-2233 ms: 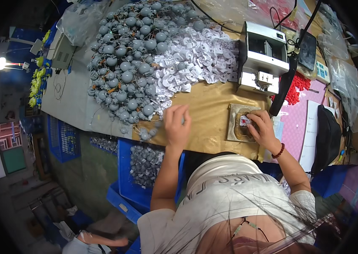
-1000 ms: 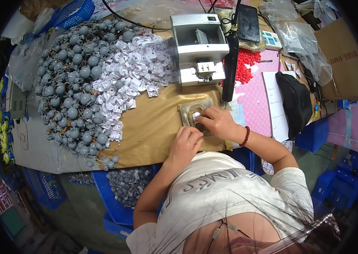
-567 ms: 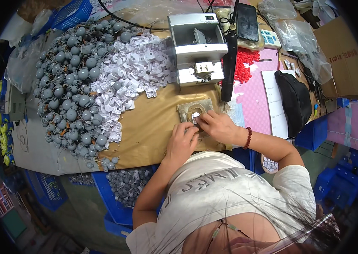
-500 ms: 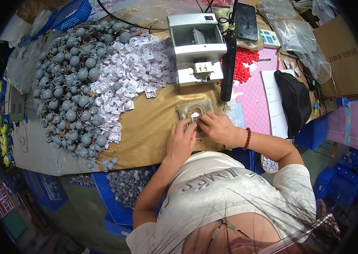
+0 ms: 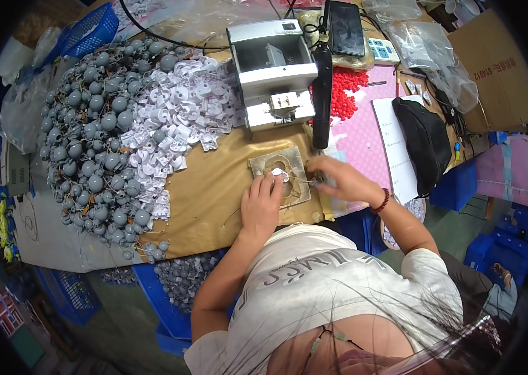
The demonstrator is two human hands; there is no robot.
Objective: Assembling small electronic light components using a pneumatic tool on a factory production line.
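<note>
right hand [image 5: 346, 181] has drawn right; left hand [image 5: 260, 207], half-curled, has small white plastic piece [image 5: 283, 175] at fingertips; both grips unclear.

1. bare right hand [image 5: 345, 181]: moved right, off the white plastic piece [image 5: 282, 174], to the square tan plate [image 5: 301, 191]'s right edge.
2. bare left hand [image 5: 262, 209]: fingers straightened toward the piece.
3. grey-blue-clothed person [image 5: 501, 302]: partly in view, near right.
</note>
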